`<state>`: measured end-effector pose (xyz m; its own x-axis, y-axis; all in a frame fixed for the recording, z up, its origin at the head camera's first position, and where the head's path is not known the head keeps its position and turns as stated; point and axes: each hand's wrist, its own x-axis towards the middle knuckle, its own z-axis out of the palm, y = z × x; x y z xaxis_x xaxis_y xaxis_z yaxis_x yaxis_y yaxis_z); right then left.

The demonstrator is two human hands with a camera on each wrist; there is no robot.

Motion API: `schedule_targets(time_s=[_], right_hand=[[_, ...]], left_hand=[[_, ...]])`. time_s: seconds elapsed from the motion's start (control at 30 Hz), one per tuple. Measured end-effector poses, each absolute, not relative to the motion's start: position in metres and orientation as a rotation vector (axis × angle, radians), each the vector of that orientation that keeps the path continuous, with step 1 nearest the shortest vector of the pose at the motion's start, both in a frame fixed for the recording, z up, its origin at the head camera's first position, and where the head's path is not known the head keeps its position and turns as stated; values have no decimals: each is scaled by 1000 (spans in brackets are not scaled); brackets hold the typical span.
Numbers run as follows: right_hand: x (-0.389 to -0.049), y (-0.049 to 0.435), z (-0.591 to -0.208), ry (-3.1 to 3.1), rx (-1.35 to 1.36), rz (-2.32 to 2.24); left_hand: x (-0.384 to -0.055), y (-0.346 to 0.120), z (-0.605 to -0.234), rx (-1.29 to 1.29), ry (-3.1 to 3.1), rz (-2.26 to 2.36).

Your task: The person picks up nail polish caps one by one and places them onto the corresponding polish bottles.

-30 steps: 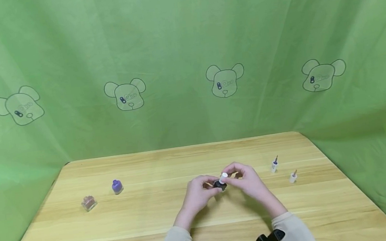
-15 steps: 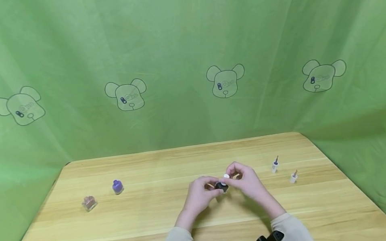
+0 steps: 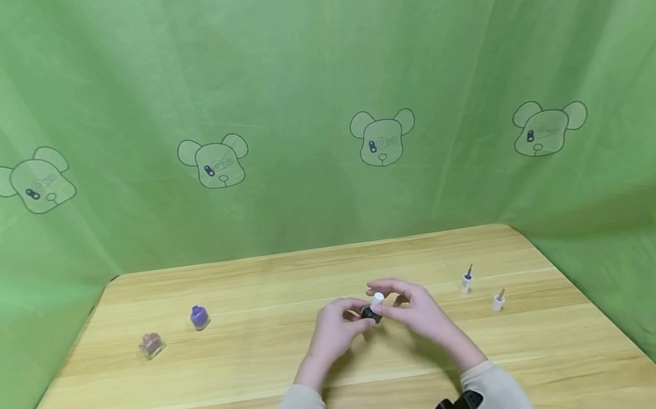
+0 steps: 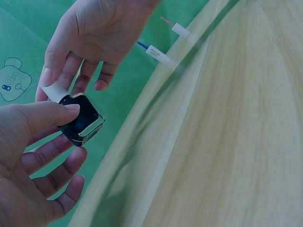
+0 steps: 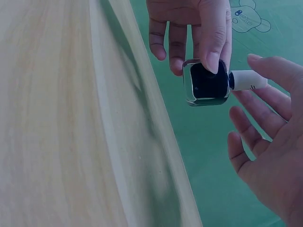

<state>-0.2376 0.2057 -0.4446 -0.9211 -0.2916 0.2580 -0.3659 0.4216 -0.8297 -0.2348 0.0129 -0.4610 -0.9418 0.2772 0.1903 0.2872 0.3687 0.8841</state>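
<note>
A small square bottle of black nail polish (image 5: 208, 81) is pinched between the thumb and fingers of my left hand (image 3: 337, 328), over the middle of the table. Its white cap (image 5: 247, 80) sits at the bottle's neck, a narrow dark band showing between the two in the right wrist view. My right hand (image 3: 414, 307) surrounds the cap loosely, fingers spread. Its thumb (image 4: 47, 78) overlaps the cap's edge in the left wrist view, while the index finger reaches past the cap in the head view.
On the wooden table (image 3: 263, 372), a purple polish bottle (image 3: 199, 317) and a pinkish-brown one (image 3: 151, 345) stand uncapped at left. Two white brush caps (image 3: 467, 281), bristles up, stand at right, the nearer cap (image 3: 498, 301) with a brownish brush. A green curtain (image 3: 285, 65) surrounds the table.
The right fingers, closed around the white cap half a second ago, have loosened and spread, exposing more of it. Bottle and hands have shifted slightly left. The other bottles and caps stay put.
</note>
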Motion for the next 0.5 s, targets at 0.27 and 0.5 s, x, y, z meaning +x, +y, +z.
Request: schedule_targets(time_s=[0.27,0.5], right_hand=[[-235,205,-442,-2576,587,1582],[-236,205,-442,-2582,547,1585]], left_hand=[[-236,12,-462,-524,-2585,-1693],[-237,11,-463,-523,-2590,-1707]])
